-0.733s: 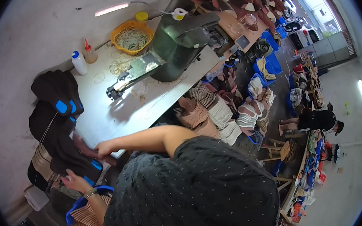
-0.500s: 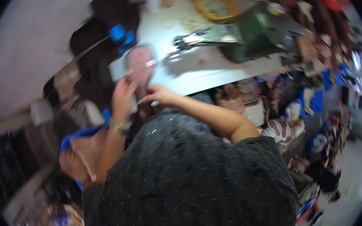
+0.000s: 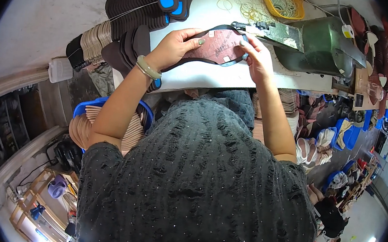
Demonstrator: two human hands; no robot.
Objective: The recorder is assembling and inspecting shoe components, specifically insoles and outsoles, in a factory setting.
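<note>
A shoe insole (image 3: 217, 46) with a pinkish-brown board face and a black band round its rim lies sideways between my hands, above the white table. My left hand (image 3: 178, 47) grips its left end, thumb laid on the face. At the other end, my right hand (image 3: 258, 58) pinches the rim between thumb and fingers. Small pale patches and print show on the face; its underside is hidden. Just beyond my right fingers reaches the narrow arm (image 3: 279, 36) of a green machine (image 3: 320, 49).
The white table (image 3: 193, 76) carries stacked dark soles (image 3: 127, 14) at left and loose pale bands (image 3: 251, 12) beside a yellow basket (image 3: 267, 3). Below my left forearm stands a blue bin (image 3: 79, 108) of beige insoles. More filled blue bins (image 3: 352, 136) stand at right.
The insole has gone from upright at the left to sideways, nearer the machine arm. My right hand has moved from its near end to its right end. The view has shifted and sharpened.
</note>
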